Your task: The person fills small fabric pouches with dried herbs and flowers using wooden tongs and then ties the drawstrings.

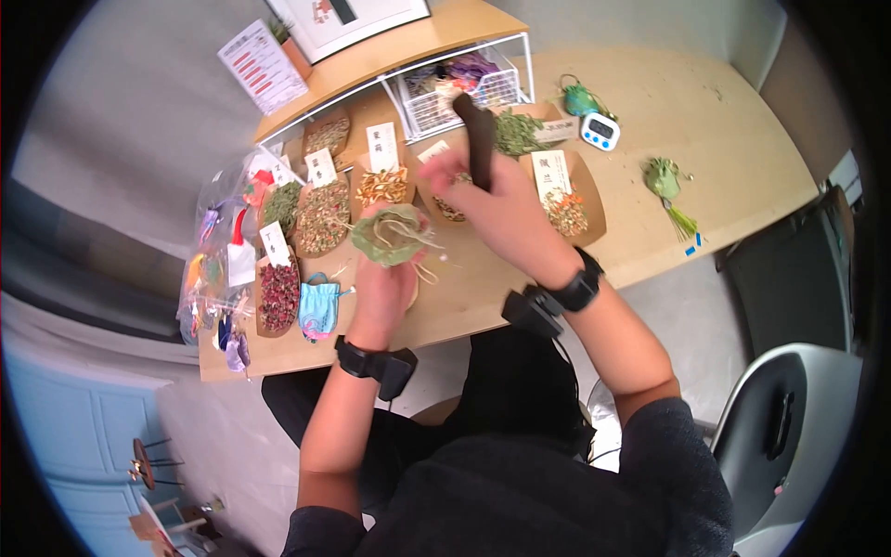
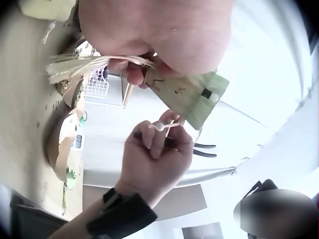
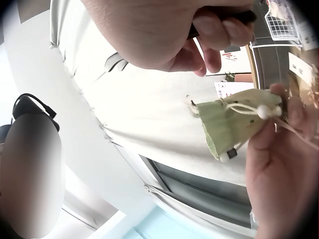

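My left hand (image 1: 382,302) grips a light green cloth pouch (image 1: 390,234), its mouth spread and facing up in the head view. A cream tassel (image 2: 82,65) and white-beaded cords hang from the pouch, which also shows green in the right wrist view (image 3: 232,119). Up and to the right, my right hand (image 1: 510,218) holds a dark two-pronged tool (image 1: 477,139). Its fingers are curled round the tool in the left wrist view (image 2: 154,162), near the pouch mouth, and its two prongs (image 2: 204,150) stick out beyond the hand. Whether a prong holds anything, I cannot tell.
Paper trays of dried herbs with labels stand across the table (image 1: 668,102), red buds (image 1: 278,295) at the left. A blue pouch (image 1: 319,306) lies beside them. Behind are a shelf (image 1: 390,51) and a white wire basket (image 1: 427,111); rightward, a timer (image 1: 600,132) and green pouch (image 1: 663,176).
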The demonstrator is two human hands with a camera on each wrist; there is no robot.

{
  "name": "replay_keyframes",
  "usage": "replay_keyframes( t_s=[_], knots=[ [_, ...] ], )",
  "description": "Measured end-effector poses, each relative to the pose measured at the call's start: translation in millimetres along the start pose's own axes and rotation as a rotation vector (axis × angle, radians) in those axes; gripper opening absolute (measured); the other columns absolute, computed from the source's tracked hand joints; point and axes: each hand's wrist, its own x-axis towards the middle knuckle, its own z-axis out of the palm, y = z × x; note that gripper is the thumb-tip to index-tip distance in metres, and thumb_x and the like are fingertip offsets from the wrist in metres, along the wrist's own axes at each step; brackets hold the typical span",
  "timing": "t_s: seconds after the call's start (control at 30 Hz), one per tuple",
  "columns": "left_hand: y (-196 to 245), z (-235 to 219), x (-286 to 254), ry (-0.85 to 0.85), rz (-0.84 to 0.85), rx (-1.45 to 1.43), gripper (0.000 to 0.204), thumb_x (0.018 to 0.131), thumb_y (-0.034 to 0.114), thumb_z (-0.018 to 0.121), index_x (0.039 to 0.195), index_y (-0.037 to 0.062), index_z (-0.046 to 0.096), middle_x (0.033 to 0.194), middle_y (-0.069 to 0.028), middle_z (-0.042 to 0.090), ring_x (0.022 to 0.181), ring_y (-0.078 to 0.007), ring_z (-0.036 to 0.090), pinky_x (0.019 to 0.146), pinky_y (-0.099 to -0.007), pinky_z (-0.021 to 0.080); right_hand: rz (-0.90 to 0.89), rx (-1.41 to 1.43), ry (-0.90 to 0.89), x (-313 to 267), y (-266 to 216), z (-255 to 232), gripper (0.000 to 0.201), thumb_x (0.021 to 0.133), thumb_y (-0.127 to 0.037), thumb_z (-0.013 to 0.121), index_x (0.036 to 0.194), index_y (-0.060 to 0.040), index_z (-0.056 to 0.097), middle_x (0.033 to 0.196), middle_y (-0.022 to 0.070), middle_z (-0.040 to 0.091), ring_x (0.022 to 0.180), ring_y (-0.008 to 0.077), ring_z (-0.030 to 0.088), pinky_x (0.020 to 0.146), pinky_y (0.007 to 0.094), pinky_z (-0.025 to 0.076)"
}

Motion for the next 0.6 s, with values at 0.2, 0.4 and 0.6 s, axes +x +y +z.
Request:
replay_keyframes(
  t_s=[0.2, 0.4, 0.6],
  knots=[
    [-13.4, 11.3, -33.6, 0.112, -0.052, -0.132, 0.045, 0.103, 0.015, 0.053, 0.145, 0.0107, 0.039, 0.135, -0.0103, 0.057, 0.121, -0.0195, 0.056, 0.097, -0.0345, 0.045, 0.138, -0.176, 0.001, -44.4, 27.9, 22.2, 0.032, 0.084, 0.001, 0.073, 0.115, -0.0035, 0.069, 0.095, -0.0009, 0.057, 0.083, 0.0092, 0.057, 0.071, 0.0252, 0.047],
    [-14.5, 12.9, -53.1, 0.124, 0.019, -0.148, 0.034, 0.107, 0.018, 0.044, 0.138, 0.0066, 0.047, 0.135, -0.0086, 0.057, 0.117, -0.0165, 0.053, 0.097, -0.0341, 0.043, 0.144, 0.017, -0.015, -54.5, 73.6, 29.0, 0.032, 0.083, 0.005, 0.075, 0.114, 0.0003, 0.069, 0.097, 0.0006, 0.055, 0.081, 0.0063, 0.053, 0.066, 0.0238, 0.043],
    [-5.2, 10.7, -64.3, 0.257, 0.022, 0.014, 0.030, 0.106, 0.010, 0.043, 0.136, 0.0060, 0.046, 0.128, -0.0067, 0.056, 0.103, -0.0131, 0.054, 0.092, -0.0313, 0.046, 0.009, -0.201, 0.004, -63.3, 66.4, 40.8, 0.026, 0.086, 0.003, 0.076, 0.111, 0.0023, 0.068, 0.096, 0.0008, 0.054, 0.074, 0.0046, 0.049, 0.062, 0.0217, 0.040]
  ],
)
